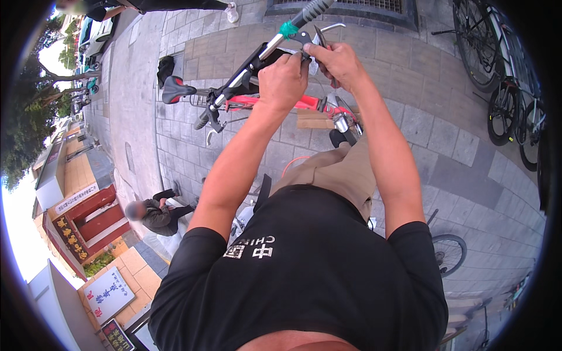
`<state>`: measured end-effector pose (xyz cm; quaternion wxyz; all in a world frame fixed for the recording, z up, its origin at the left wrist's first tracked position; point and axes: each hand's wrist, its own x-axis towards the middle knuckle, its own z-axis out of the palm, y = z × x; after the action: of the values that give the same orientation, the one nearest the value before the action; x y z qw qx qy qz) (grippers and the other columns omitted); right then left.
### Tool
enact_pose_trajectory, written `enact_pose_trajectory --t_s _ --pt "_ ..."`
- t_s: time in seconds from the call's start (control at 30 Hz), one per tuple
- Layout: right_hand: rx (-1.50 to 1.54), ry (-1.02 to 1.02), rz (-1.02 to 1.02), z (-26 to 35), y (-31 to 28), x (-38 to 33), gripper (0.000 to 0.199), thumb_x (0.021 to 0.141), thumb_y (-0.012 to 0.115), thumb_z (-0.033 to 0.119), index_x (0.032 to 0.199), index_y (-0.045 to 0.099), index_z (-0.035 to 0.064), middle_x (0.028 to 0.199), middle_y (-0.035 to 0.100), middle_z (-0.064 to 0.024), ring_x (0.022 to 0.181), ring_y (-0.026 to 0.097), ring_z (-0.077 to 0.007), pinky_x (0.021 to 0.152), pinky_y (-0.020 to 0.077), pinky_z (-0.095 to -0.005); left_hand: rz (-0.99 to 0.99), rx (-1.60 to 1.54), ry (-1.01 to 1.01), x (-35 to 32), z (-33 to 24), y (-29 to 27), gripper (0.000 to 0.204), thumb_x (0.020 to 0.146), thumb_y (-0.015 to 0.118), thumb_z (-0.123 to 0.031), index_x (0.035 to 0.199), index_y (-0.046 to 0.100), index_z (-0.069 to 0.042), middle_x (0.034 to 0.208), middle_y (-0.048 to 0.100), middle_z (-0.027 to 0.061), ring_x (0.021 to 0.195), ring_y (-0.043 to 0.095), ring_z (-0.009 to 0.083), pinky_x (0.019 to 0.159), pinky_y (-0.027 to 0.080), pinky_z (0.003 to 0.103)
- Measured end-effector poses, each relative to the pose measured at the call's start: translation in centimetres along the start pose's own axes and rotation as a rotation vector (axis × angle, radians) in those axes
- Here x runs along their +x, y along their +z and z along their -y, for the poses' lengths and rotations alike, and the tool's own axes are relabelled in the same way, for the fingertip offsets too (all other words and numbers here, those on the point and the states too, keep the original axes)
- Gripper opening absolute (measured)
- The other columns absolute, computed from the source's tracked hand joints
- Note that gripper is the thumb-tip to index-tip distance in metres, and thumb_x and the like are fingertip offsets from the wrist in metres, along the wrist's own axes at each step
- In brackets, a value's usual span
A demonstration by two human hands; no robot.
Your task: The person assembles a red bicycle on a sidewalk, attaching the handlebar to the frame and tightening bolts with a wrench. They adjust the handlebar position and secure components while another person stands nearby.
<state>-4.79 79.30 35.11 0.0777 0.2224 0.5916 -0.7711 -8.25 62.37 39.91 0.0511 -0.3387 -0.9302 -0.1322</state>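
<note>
A bicycle handlebar (244,73) slants up through the upper middle, with a black grip (313,11) at its far end and a band of green tape (288,29) beside that grip. Both my hands meet at the brake lever (332,27) just below the tape. My left hand (282,82) is closed, its fingertips pinched near the lever's black mount (302,38). My right hand (339,65) is closed too, thumb at the mount, around a dark, partly hidden object. What exactly either hand grips is covered by the fingers.
The bicycle's red frame (304,103) and black-red saddle (178,89) lie beyond my forearms. Parked bicycles (477,44) line the right side. A seated person (161,215) is at left; another person's shoe (232,12) shows at the top. Grey paving (433,126) surrounds me.
</note>
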Motion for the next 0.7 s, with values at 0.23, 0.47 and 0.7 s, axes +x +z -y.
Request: enact_pose_trajectory --t_s 0.23,0.47,0.7 --pt "-0.01 0.004 0.01 1.2 0.1 -0.7 0.048 0.089 0.079 0.05 0.071 0.06 0.0106 0.057 0.051 0.0011 0.046 0.046 -0.0101 0.037 0.0334 -0.0319 -0.009 -0.085 0.008 0.5 0.4 -0.1 0.02 0.096 0.071 -0.025 0.096 0.073 -0.005 0.085 0.072 0.0169 0.079 0.072 0.0401 0.069 0.057 0.051" --pt "-0.009 -0.073 -0.004 0.0 0.2 0.2 0.047 0.089 0.079 0.047 0.069 0.06 0.0089 0.056 0.049 0.0014 0.046 0.043 -0.01 0.04 0.0292 -0.0329 0.144 -0.292 -0.127 0.9 0.3 -1.3 0.027 0.097 0.071 -0.025 0.1 0.074 0.002 0.092 0.073 0.0256 0.085 0.07 0.0462 0.075 0.054 0.053" --pt "-0.03 -0.041 -0.004 0.0 0.2 0.2 0.047 0.088 0.08 0.047 0.069 0.061 0.0083 0.057 0.048 0.0014 0.048 0.042 -0.0099 0.043 0.0284 -0.0342 0.333 -0.51 -0.294 0.5 1.2 -1.9 0.028 0.101 0.072 -0.025 0.109 0.074 0.002 0.084 0.074 0.0179 0.075 0.07 0.0232 0.073 0.054 0.039"
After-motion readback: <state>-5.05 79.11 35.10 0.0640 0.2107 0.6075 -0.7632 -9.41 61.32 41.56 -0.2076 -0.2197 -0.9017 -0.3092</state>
